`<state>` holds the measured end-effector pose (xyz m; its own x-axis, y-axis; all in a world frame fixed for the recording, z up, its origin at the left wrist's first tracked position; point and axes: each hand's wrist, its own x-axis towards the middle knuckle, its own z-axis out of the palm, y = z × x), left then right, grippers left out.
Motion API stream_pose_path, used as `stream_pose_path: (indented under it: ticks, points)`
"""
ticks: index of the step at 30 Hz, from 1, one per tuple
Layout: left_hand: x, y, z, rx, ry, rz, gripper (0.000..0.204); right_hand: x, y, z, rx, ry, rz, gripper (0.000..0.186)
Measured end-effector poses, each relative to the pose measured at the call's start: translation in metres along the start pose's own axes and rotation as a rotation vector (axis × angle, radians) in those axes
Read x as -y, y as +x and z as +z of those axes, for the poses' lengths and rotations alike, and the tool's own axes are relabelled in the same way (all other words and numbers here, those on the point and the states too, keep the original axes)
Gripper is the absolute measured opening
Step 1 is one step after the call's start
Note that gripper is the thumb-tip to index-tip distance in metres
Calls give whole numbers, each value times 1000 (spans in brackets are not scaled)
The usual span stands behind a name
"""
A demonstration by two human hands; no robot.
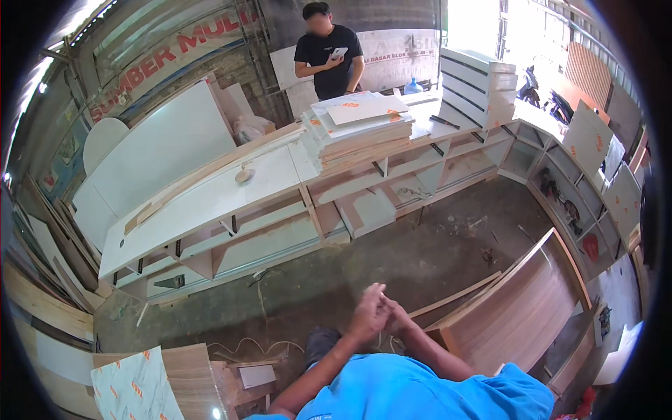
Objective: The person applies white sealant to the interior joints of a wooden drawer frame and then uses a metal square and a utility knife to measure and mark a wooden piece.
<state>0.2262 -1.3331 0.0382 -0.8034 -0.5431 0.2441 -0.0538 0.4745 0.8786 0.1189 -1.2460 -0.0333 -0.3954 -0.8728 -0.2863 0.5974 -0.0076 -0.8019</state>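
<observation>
My left hand (366, 316) and my right hand (400, 319) meet in front of my blue shirt (420, 392), pressed together with fingers folded over each other. Nothing shows between them. Both forearms come up from the lower edge. Below the hands lies bare concrete floor (392, 259). Nearest on the right is a wood-grain cabinet panel (518, 308), lying tilted on the floor.
A long white cabinet (231, 210) lies on its side across the middle, with a stack of white panels (360, 129) on it. White shelving (581, 203) curves along the right. A person in a black shirt (327, 59) stands at the back. Boards (168, 381) and a cable (245, 344) lie lower left.
</observation>
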Motion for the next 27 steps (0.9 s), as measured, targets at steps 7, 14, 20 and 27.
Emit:
stream_pose_path:
  ticks: [7, 14, 20, 27]
  points:
    - [47, 55, -13, 256, 407, 161, 80, 8, 47, 46, 351, 570, -79, 86]
    - [117, 157, -101, 396, 216, 144, 74, 57, 166, 106, 117, 430, 51, 76]
    - [265, 208, -207, 125, 142, -118, 45, 55, 271, 143, -18, 273, 361, 64]
    - [474, 184, -544, -334, 602, -821, 39, -22, 277, -22, -223, -997, 270, 37]
